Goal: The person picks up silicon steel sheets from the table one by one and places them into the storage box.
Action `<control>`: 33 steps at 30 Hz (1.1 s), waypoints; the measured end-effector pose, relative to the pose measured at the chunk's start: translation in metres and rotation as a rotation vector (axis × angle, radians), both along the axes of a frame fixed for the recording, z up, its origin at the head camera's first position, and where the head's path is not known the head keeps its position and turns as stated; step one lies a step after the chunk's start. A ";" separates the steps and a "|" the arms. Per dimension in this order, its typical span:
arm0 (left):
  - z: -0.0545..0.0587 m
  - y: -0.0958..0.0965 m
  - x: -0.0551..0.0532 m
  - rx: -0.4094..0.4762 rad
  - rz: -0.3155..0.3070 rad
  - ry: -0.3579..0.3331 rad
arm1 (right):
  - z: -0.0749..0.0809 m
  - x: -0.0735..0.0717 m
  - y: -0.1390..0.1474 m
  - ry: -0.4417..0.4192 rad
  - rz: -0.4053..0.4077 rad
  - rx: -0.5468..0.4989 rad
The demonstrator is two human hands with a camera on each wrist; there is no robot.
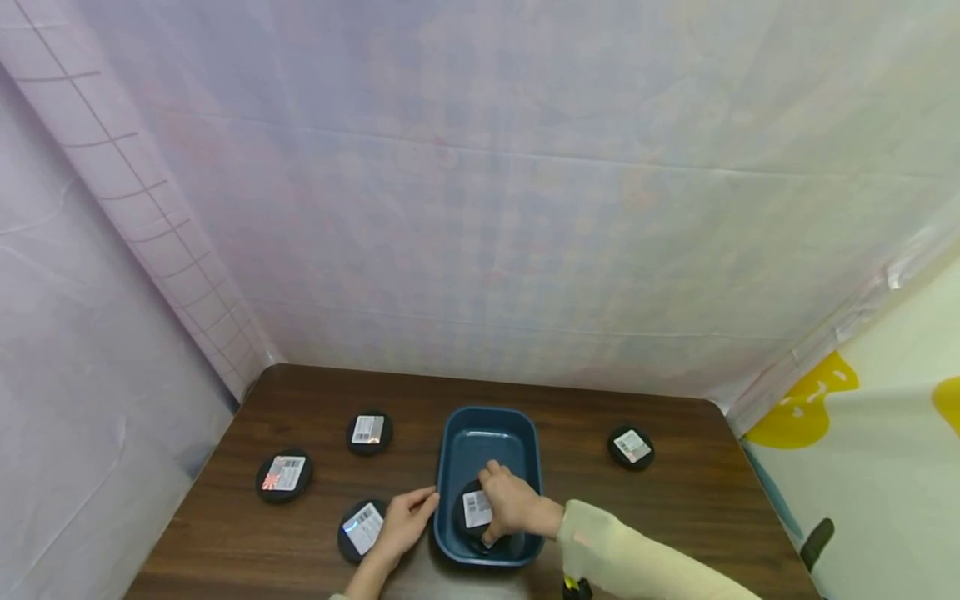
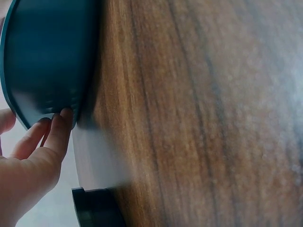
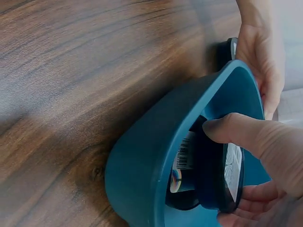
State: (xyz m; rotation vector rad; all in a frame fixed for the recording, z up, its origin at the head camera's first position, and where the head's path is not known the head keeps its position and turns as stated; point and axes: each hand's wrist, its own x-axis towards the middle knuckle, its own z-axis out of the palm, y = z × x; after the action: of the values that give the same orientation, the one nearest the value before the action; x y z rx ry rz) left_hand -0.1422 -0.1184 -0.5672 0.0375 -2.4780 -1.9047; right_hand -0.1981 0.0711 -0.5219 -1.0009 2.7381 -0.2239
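Note:
My right hand (image 1: 516,502) reaches into the deep blue tray (image 1: 489,411) and grips a round black container (image 3: 211,172) with a white label on its flat face. Its thumb lies on the near side, with the fingers curled round the far side. Behind it in the tray, the right wrist view shows a second black round container with a barcode label (image 3: 183,158). My left hand (image 1: 403,523) is at the tray's left side, fairly straight fingertips (image 2: 65,115) touching the outer wall. Just left of that hand sits another black container (image 1: 363,530), partly covered by it.
Two more labelled black containers lie to the left, one near the back (image 1: 369,432) and one farther out (image 1: 284,476). Another (image 1: 632,447) is on the right. The brown wooden table (image 1: 585,417) ends at a pale curtain (image 1: 495,250) behind.

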 end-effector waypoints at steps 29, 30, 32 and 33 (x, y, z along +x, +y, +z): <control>-0.011 0.001 -0.003 -0.032 0.024 -0.019 | -0.005 0.010 0.003 0.040 -0.001 0.044; -0.010 0.001 -0.003 -0.031 0.023 -0.020 | -0.005 0.010 0.003 0.042 -0.001 0.045; -0.009 0.001 -0.002 -0.031 0.017 -0.013 | -0.006 0.010 0.003 0.038 -0.002 0.049; -0.009 0.001 -0.002 -0.024 0.022 -0.022 | -0.006 0.010 0.003 0.035 -0.002 0.050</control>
State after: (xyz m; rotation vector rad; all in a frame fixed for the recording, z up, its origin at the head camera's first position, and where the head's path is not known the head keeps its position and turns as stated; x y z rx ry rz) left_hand -0.1444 -0.1177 -0.5757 0.0853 -2.5033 -1.8762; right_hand -0.1883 0.0737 -0.5274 -0.9983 2.7613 -0.1386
